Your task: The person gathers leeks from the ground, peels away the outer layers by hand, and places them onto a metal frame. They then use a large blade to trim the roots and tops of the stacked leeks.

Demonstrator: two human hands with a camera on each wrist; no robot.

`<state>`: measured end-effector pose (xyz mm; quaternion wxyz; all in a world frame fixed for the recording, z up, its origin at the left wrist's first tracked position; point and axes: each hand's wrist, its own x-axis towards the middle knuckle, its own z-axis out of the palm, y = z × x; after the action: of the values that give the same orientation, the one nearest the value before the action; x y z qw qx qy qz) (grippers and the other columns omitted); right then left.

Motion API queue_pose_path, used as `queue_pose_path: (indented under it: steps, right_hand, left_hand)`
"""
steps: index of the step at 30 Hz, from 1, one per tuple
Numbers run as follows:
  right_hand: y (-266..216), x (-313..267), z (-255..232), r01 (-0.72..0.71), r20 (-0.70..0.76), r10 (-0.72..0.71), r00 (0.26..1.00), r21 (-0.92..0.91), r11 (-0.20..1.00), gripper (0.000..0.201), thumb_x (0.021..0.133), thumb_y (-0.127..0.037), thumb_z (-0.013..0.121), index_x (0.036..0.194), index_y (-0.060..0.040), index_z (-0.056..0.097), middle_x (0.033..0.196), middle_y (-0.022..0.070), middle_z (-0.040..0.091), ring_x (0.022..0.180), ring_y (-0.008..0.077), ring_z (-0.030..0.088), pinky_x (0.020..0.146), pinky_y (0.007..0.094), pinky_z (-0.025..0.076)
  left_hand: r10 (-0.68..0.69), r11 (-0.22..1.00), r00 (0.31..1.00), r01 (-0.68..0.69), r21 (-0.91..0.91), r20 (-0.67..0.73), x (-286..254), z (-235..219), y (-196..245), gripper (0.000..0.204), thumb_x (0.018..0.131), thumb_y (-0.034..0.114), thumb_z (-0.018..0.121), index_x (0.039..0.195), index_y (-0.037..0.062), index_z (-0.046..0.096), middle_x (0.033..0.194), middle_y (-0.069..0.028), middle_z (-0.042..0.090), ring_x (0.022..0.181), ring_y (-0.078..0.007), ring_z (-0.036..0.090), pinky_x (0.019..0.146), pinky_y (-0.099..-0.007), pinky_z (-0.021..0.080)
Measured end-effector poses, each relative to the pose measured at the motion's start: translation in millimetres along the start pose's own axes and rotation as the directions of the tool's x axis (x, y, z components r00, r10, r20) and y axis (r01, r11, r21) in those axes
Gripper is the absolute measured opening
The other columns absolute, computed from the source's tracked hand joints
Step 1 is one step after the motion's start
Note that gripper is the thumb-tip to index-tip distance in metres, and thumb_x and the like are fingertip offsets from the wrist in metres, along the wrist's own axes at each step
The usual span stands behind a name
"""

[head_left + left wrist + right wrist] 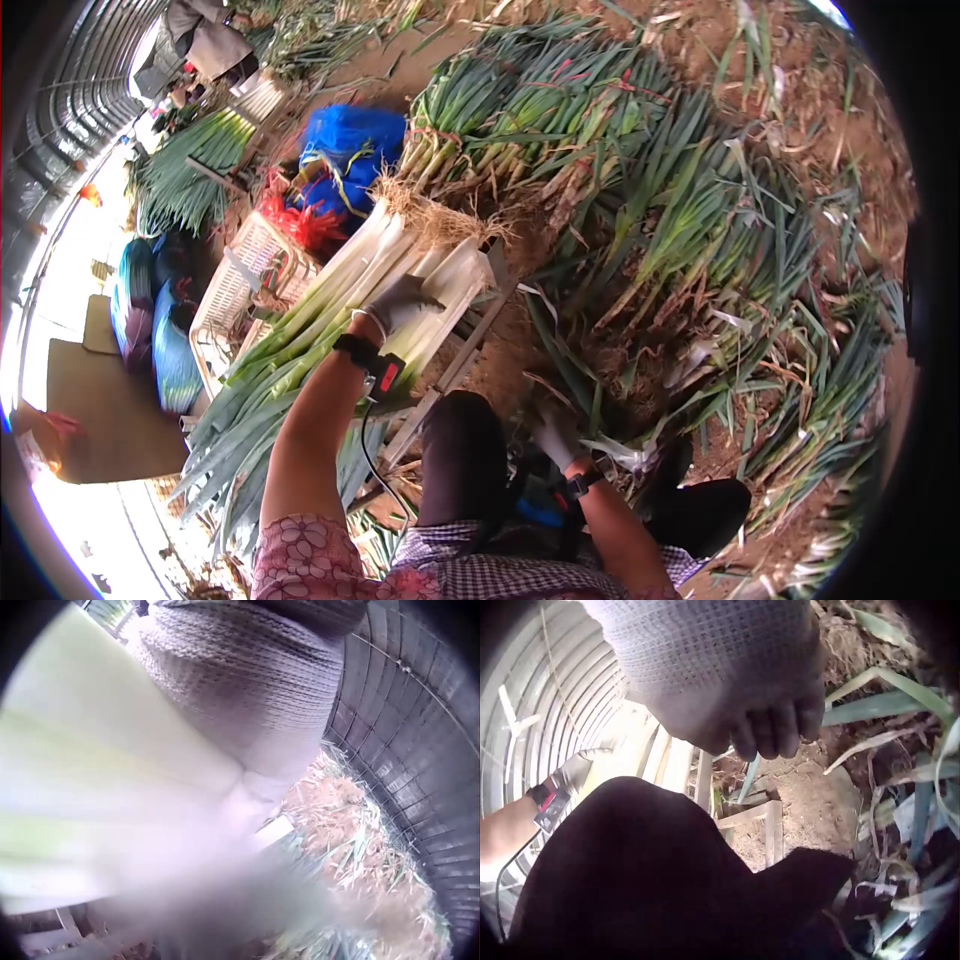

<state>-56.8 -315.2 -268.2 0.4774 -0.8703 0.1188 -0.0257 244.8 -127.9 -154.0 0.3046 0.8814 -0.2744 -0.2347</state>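
Observation:
In the head view, my gloved left hand (405,303) rests on the white stalks of a pile of leeks (350,270), its fingers pointing toward the right side of the pile. The leeks lie side by side on a low rack (465,355), roots at the far end and green leaves toward the near left. Close up in the left wrist view, the glove (247,682) lies against a pale stalk (97,750); its fingertips are hidden. My gloved right hand (555,437) hangs low beside my knee, above the ground. Its fingers (784,731) are loosely bent, with nothing seen in them.
Tied leek bundles (540,110) lie on the soil behind the rack, and loose leeks (720,220) spread to the right. A wicker basket (245,285) with red netting and a blue bag (350,150) stand to the left. Another person (212,45) is at the far left.

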Motion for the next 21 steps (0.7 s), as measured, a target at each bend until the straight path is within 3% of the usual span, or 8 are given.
queue_pose_path:
  steps: [4,7,9,11,15,17,18,21]
  right_hand:
    - [5.3,-14.5,7.9,0.073,0.046,-0.075,0.996,0.047,0.996,0.022,0.085,-0.021,0.058,0.105,-0.0106,0.062,0.087,0.0182,0.064,0.082,0.0395,0.062,0.067,0.0454,0.05]
    - [-21.0,-1.2,-0.6,-0.065,0.048,0.062,0.997,0.065,0.996,0.022,0.085,-0.018,0.06,0.099,-0.0017,0.066,0.096,0.0205,0.064,0.091,0.0344,0.062,0.077,0.0404,0.048]
    - [-65.3,33.6,-33.5,0.115,-0.097,-0.111,0.989,0.036,0.993,0.025,0.085,-0.015,0.06,0.105,-0.0015,0.064,0.101,0.0209,0.064,0.096,0.0349,0.061,0.083,0.0394,0.048]
    - [-81.4,73.5,-47.2,0.331,-0.215,-0.315,0.925,0.042,0.943,0.029,0.083,-0.01,0.061,0.11,-0.0025,0.061,0.104,0.02,0.063,0.101,0.0356,0.06,0.088,0.0384,0.047]
    - [-111.8,123.6,-60.1,0.412,-0.169,-0.421,0.891,-0.083,0.907,0.03,0.081,-0.004,0.06,0.111,-0.003,0.06,0.108,0.0197,0.061,0.103,0.0364,0.057,0.088,0.0384,0.047]
    - [-111.5,140.0,-53.6,0.422,-0.152,-0.436,0.887,-0.115,0.899,0.03,0.08,-0.009,0.06,0.11,-0.0055,0.058,0.107,0.0137,0.06,0.099,0.0336,0.057,0.086,0.042,0.046]
    - [-111.4,146.6,-49.0,0.422,-0.144,-0.436,0.888,-0.117,0.899,0.03,0.08,-0.009,0.06,0.11,-0.0055,0.058,0.107,0.0137,0.06,0.099,0.0336,0.057,0.086,0.042,0.046]
    - [-126.2,166.2,-28.5,0.439,-0.13,-0.46,0.878,-0.163,0.884,0.03,0.079,-0.007,0.059,0.109,-0.0046,0.058,0.11,0.012,0.06,0.101,0.0324,0.057,0.091,0.0415,0.044]
  left_hand:
    - [-0.046,0.999,0.999,0.046,-0.003,0.011,9.4,2.8,-7.1,0.042,0.067,0.033,0.078,0.078,-0.0046,0.062,0.072,-0.0114,0.06,0.067,-0.0207,0.052,0.062,-0.0359,0.041]
    - [-0.075,0.995,0.997,0.072,0.072,0.035,12.1,3.7,-6.6,0.046,0.068,0.036,0.076,0.084,-0.0044,0.064,0.074,-0.0109,0.061,0.067,-0.0207,0.052,0.064,-0.0355,0.042]
    - [-0.078,0.993,0.996,0.074,0.089,0.046,6.2,2.7,-0.7,0.048,0.068,0.038,0.076,0.088,-0.0046,0.064,0.079,-0.0113,0.063,0.07,-0.0211,0.053,0.066,-0.0361,0.042]
    - [0.019,0.972,0.998,-0.032,-0.232,-0.057,-2.3,6.5,-3.8,0.045,0.073,0.039,0.072,0.086,-0.0036,0.064,0.079,-0.0142,0.064,0.07,-0.0248,0.055,0.067,-0.038,0.043]
    - [-0.107,0.985,0.978,0.128,0.115,-0.178,-32.2,1.7,17.7,0.043,0.08,0.039,0.065,0.085,-0.0032,0.064,0.076,-0.0177,0.063,0.069,-0.0274,0.058,0.066,-0.0395,0.044]
    - [0.048,0.971,0.974,0.006,0.24,-0.221,-37.3,0.9,20.7,0.041,0.085,0.038,0.059,0.085,-0.0027,0.063,0.071,-0.0202,0.061,0.065,-0.0298,0.058,0.064,-0.0416,0.044]
    - [-0.084,0.981,0.96,0.126,0.145,-0.268,-31.8,5.2,13.4,0.041,0.084,0.037,0.059,0.084,-0.003,0.063,0.07,-0.0195,0.061,0.064,-0.0301,0.057,0.062,-0.042,0.043]
    - [-0.147,0.986,0.952,0.163,0.036,-0.267,-32.9,2.8,17.4,0.042,0.085,0.038,0.058,0.082,-0.0029,0.063,0.07,-0.0202,0.06,0.063,-0.0316,0.056,0.062,-0.0422,0.043]
